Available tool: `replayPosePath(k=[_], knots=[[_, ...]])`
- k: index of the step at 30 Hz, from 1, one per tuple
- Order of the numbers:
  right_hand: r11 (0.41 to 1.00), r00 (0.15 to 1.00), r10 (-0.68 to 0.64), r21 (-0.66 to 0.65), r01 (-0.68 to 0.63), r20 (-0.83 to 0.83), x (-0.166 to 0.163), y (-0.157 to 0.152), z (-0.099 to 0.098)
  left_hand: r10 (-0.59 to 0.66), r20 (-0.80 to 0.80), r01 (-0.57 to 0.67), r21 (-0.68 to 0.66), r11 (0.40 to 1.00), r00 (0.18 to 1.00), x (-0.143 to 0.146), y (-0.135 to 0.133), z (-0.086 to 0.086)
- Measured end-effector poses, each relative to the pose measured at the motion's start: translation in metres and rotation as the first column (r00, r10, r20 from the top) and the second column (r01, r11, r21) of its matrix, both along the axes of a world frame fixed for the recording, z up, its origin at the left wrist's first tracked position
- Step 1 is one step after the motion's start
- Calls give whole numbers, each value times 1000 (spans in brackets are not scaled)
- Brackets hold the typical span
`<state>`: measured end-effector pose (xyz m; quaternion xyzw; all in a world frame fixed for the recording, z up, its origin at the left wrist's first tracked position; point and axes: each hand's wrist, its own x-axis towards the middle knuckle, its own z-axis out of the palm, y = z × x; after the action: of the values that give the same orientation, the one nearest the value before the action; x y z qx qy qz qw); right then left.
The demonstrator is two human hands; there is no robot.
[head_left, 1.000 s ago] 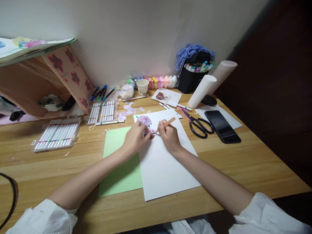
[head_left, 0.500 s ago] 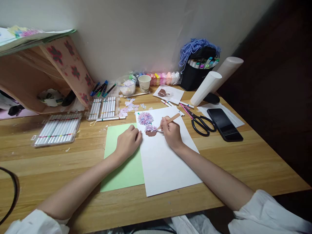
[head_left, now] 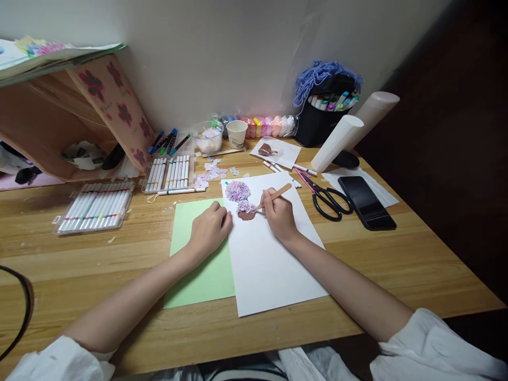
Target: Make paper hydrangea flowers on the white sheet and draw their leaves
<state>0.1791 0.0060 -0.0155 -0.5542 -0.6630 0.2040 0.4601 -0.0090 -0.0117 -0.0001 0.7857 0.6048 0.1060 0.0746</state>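
My right hand [head_left: 278, 214] pinches a wooden craft stick [head_left: 282, 190] that slants down to the left. The stick's lower end meets the edge of a brown patch [head_left: 246, 216] on a white sheet of paper [head_left: 273, 275]. Small lilac paper pieces [head_left: 246, 207] cover the upper part of that patch. Just above is a round cluster of pink, lilac and blue pieces [head_left: 237, 191] with bits of green at its edge. My left hand [head_left: 210, 227], loosely curled with nothing visible in it, rests on a light green sheet [head_left: 198, 280] against the white paper's left edge.
Loose paper scraps [head_left: 210, 172], marker sets [head_left: 95, 208], a bowl [head_left: 209, 137] and a paper cup [head_left: 237, 134] lie beyond my hands. To the right are black-handled scissors [head_left: 327, 203], a phone [head_left: 367, 202] and a white tube [head_left: 337, 142]. A decorated box [head_left: 115, 111] stands at left.
The view has shifted very slightly. Both hands keep nearly the same place, and the stick still touches the brown patch.
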Motion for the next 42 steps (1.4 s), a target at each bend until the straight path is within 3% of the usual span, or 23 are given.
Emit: replayPosePath(k=[10, 20, 24, 27, 32, 36, 42], knots=[[998, 999, -28, -64, 27, -23, 0, 3, -1, 2, -3, -2, 3, 1000, 1000, 0, 0, 0], [995, 971, -98, -28, 94, -218, 2, 1, 2, 5, 77, -4, -8, 1000, 997, -4, 1, 2], [995, 955, -99, -32, 93, -280, 2, 3, -1, 74, 125, -87, 102, 991, 989, -13, 28, 18], [996, 945, -84, -54, 70, -317, 2, 4, -3, 109, 76, -121, 186, 975, 991, -16, 60, 29], [997, 938, -66, -68, 46, -339, 2, 3, -4, 201, -24, -199, 75, 977, 979, -9, 106, 25], [997, 939, -56, -64, 36, -340, 2, 2, -4, 256, -7, -256, 17, 967, 967, -3, 120, 15], [998, 933, -36, -61, 15, -359, 2, 2, -3, 288, 43, -289, 3, 957, 957, -5, 120, 11]])
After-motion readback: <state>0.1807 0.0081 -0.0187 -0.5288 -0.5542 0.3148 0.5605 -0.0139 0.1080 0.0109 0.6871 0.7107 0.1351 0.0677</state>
